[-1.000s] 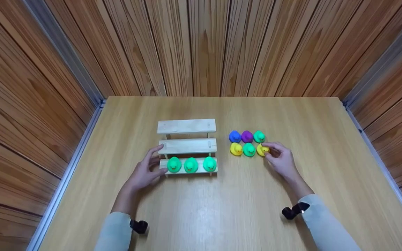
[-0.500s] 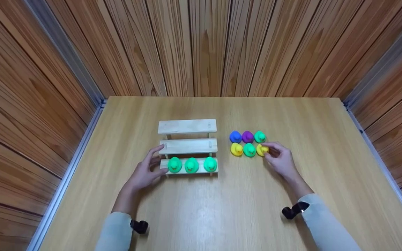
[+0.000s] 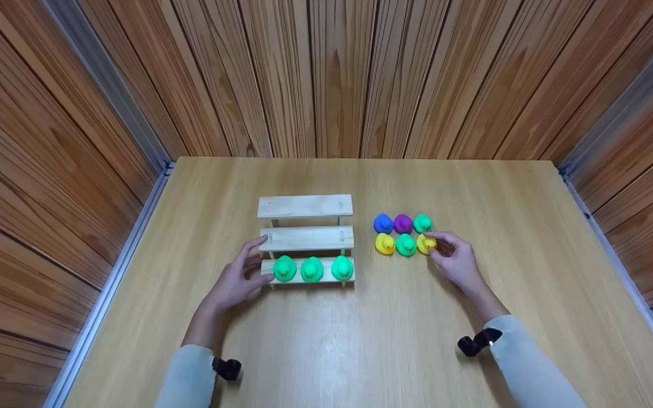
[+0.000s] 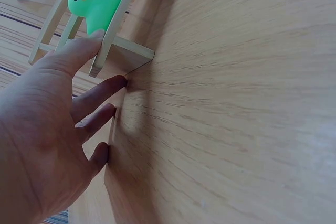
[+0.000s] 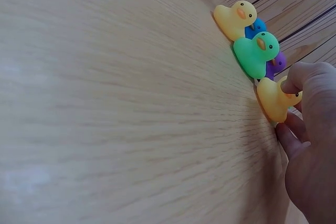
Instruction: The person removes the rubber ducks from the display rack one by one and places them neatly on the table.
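A three-tier wooden stand point(image 3: 306, 239) carries three green rubber ducks point(image 3: 312, 270) along its lowest step. At the stand's left end, my left hand point(image 3: 234, 281) touches it with fingers spread, the thumb on the lowest step and the index fingertip by the middle one. In the left wrist view the thumb lies beside the nearest green duck point(image 4: 100, 6). My right hand point(image 3: 458, 262) pinches a yellow rubber duck point(image 5: 272, 99) between thumb and fingers. That duck sits at the near right corner of a cluster on the table, its head partly covered by the hand.
Beside the held duck stand a green duck point(image 3: 406, 245) and another yellow duck point(image 3: 384, 244). Behind them are a blue duck point(image 3: 383, 223), a purple duck point(image 3: 403, 223) and a green duck point(image 3: 423, 222). Wood-panelled walls point(image 3: 338, 79) enclose the table point(image 3: 326, 340).
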`<state>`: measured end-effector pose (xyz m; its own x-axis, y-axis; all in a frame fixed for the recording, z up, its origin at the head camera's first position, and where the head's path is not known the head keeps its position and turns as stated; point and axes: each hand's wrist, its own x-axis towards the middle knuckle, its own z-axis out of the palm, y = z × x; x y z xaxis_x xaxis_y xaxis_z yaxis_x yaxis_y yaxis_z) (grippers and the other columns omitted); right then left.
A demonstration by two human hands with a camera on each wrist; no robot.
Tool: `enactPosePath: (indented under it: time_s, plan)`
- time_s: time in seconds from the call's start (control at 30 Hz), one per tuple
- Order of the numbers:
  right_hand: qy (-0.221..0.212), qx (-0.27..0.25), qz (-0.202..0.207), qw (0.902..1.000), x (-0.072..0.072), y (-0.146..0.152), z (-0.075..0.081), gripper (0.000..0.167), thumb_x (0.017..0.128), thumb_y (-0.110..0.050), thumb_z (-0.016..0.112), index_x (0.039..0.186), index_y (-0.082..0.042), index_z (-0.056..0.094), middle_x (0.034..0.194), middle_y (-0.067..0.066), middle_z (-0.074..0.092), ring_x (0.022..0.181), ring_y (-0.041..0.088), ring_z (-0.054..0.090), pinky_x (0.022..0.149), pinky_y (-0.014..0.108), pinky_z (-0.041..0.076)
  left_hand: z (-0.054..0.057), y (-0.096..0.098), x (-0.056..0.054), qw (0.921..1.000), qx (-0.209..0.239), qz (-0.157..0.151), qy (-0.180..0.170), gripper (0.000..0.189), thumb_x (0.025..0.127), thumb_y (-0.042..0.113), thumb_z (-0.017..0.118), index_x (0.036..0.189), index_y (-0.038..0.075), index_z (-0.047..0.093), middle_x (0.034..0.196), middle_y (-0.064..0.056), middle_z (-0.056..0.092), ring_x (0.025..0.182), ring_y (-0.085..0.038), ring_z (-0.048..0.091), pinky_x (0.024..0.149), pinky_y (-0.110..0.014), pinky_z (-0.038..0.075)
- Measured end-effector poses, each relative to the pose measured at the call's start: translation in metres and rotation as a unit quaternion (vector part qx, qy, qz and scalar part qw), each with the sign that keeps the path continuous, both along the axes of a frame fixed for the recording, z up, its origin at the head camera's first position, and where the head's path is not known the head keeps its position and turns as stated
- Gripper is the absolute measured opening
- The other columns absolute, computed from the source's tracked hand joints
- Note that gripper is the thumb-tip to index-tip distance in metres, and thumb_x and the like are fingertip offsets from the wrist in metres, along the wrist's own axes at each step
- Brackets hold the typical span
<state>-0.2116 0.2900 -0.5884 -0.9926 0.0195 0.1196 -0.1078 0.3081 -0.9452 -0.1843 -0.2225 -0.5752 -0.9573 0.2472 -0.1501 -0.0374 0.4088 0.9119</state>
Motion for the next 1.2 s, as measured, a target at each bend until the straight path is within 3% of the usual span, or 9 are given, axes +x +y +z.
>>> enactPosePath:
  time_s: [0.17,0.3,0.43,0.63,0.87,1.03,1.2]
  plan:
    - [-0.005,0.014,-0.002,0.9999,0.002,0.0,0.001,0.038,0.101,0.018,0.066,0.137,0.01,0.073,0.143,0.034,0.069,0.14,0.029,0.071,0.109,0.007,0.052,-0.001,-0.001,0.0,1.0,-0.002,-0.003,0.002,0.085,0.106,0.015,0.08,0.174,0.037,0.034,0.175,-0.026,0.047,0.163,-0.049,0.049,0.137,-0.071,0.034]
    - [-0.007,0.018,-0.003,0.9998,0.002,0.0,0.001,0.038,0.101,0.017,0.067,0.137,0.008,0.073,0.142,0.029,0.071,0.141,0.032,0.07,0.109,0.007,0.051,0.0,-0.001,-0.001,1.0,-0.003,-0.001,-0.003,0.085,0.106,0.015,0.08,0.174,0.038,0.034,0.176,-0.025,0.047,0.164,-0.049,0.049,0.137,-0.072,0.033]
    - [-0.002,0.017,-0.004,0.9998,0.002,0.002,0.001,0.037,0.101,0.016,0.069,0.136,0.009,0.073,0.139,0.026,0.073,0.139,0.027,0.072,0.109,0.008,0.052,0.0,-0.001,-0.001,1.0,-0.003,-0.001,-0.002,0.085,0.106,0.015,0.08,0.173,0.039,0.035,0.175,-0.024,0.048,0.163,-0.048,0.05,0.137,-0.072,0.033]
    - [0.011,0.004,0.0,0.9999,0.001,0.004,0.004,0.036,0.099,0.016,0.073,0.135,0.012,0.073,0.131,0.01,0.077,0.133,0.016,0.074,0.109,0.012,0.055,0.001,-0.002,-0.001,1.0,0.001,-0.004,-0.003,0.085,0.106,0.017,0.08,0.173,0.04,0.035,0.177,-0.023,0.045,0.164,-0.048,0.048,0.137,-0.072,0.032]
    - [0.006,0.011,0.007,0.9999,0.001,0.006,0.015,0.037,0.1,0.015,0.072,0.135,0.007,0.075,0.142,0.029,0.071,0.122,-0.013,0.064,0.112,0.012,0.054,0.002,-0.002,0.001,1.0,-0.001,-0.005,-0.004,0.085,0.106,0.019,0.08,0.173,0.043,0.033,0.178,-0.021,0.045,0.165,-0.047,0.047,0.137,-0.072,0.033]
    - [0.006,0.032,0.008,0.9995,0.001,0.004,0.027,0.035,0.101,0.012,0.073,0.134,0.004,0.077,0.143,0.028,0.071,0.122,-0.014,0.062,0.113,0.009,0.051,0.002,-0.001,0.001,1.0,-0.002,-0.006,0.004,0.085,0.106,0.016,0.08,0.174,0.037,0.034,0.178,-0.024,0.044,0.165,-0.048,0.048,0.136,-0.07,0.035]
    - [0.014,0.049,0.016,0.9985,0.003,0.001,0.034,0.034,0.101,0.012,0.073,0.133,0.004,0.078,0.142,0.026,0.072,0.124,-0.014,0.061,0.116,0.014,0.05,0.003,-0.001,0.001,1.0,-0.003,-0.007,-0.003,0.084,0.107,0.018,0.079,0.174,0.037,0.033,0.18,-0.025,0.042,0.166,-0.049,0.045,0.135,-0.073,0.035]
